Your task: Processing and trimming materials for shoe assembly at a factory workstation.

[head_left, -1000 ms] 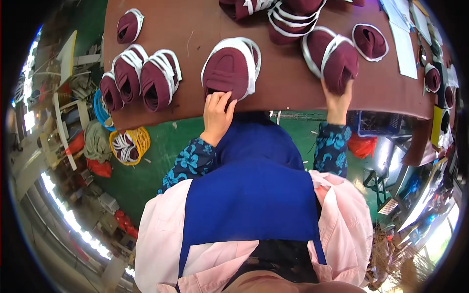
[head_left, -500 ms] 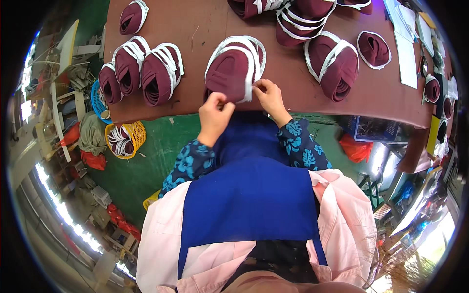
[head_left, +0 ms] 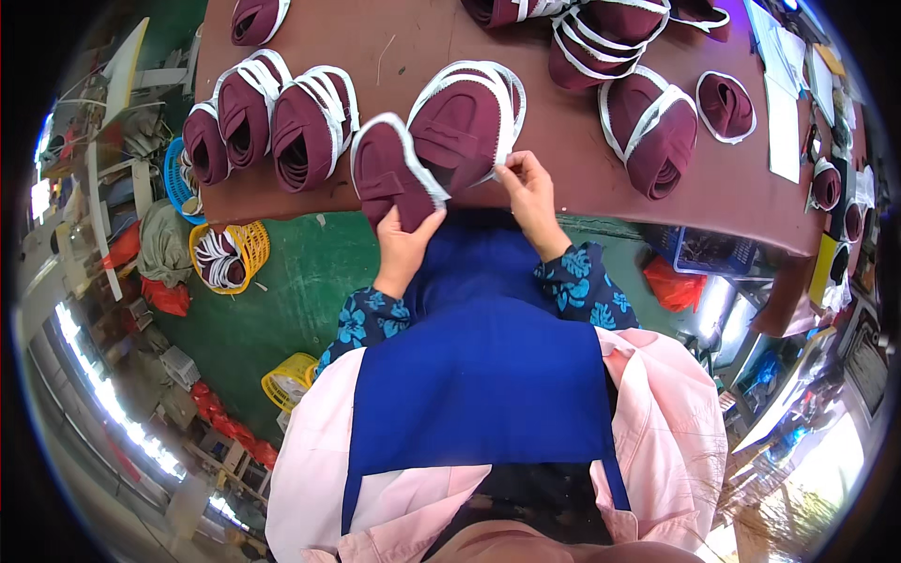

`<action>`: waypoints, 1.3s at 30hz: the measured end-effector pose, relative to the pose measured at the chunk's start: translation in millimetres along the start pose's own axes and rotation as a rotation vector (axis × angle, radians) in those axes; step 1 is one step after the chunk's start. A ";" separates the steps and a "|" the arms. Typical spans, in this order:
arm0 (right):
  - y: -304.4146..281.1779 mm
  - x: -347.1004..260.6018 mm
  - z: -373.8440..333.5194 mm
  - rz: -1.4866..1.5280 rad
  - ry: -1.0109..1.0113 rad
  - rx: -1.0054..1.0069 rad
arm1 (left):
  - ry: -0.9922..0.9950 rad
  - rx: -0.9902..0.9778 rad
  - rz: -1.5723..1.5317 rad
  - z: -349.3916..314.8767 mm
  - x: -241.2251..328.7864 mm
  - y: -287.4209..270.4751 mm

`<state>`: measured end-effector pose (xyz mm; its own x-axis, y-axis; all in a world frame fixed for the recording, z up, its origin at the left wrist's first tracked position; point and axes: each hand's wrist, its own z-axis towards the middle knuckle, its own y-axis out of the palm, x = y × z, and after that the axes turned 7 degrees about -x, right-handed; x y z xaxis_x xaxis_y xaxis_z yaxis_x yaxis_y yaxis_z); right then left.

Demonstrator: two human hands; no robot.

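Note:
A maroon shoe upper (head_left: 383, 174) with a white zigzag-stitched border is pinched at its lower end in my left hand (head_left: 404, 251), tilted leftward over the table's near edge. To its right lies a small stack of matching uppers (head_left: 462, 122) on the brown table (head_left: 554, 131). My right hand (head_left: 533, 195) is closed at the white border on the stack's lower right, thumb and forefinger pinching it. How many layers it grips is hidden. The held upper overlaps the stack's left side in view.
Nested uppers (head_left: 310, 131) stand on the table's left, and further stacks (head_left: 652, 131) on its right. White papers (head_left: 782, 122) lie at the right side. Below the near edge are a yellow basket (head_left: 251, 251) holding uppers, a blue crate (head_left: 718, 251) and a red bag (head_left: 674, 283).
My left hand has drawn one upper off the stack, leftward and toward me. My right hand has shifted slightly right, staying at the stack's border. The whole view has shifted a little.

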<state>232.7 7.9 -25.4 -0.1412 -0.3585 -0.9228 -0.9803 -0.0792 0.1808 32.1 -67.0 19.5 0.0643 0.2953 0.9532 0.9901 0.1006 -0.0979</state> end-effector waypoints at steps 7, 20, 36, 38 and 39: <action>35.4 -39.0 -6.8 0.118 0.027 0.020 | -0.378 0.002 -0.611 8.6 -6.4 -8.7; 2.2 18.5 22.0 -0.026 0.009 0.219 | -0.270 -0.046 -0.256 5.0 15.8 -20.0; 6.8 6.3 26.3 0.042 0.277 0.198 | -0.358 -0.259 -0.351 55.0 34.0 -35.8; 4.6 10.6 27.5 0.039 0.222 0.200 | -0.373 -0.202 -0.523 46.0 41.9 -61.3; 2.5 13.4 28.6 0.031 0.165 0.196 | -0.385 -0.132 -0.576 42.3 40.6 -68.7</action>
<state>224.4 29.5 -47.0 -0.1633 -0.5064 -0.8467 -0.9861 0.1105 0.1241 -38.5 -21.7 52.8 -0.4993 0.5477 0.6713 0.8617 0.2329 0.4508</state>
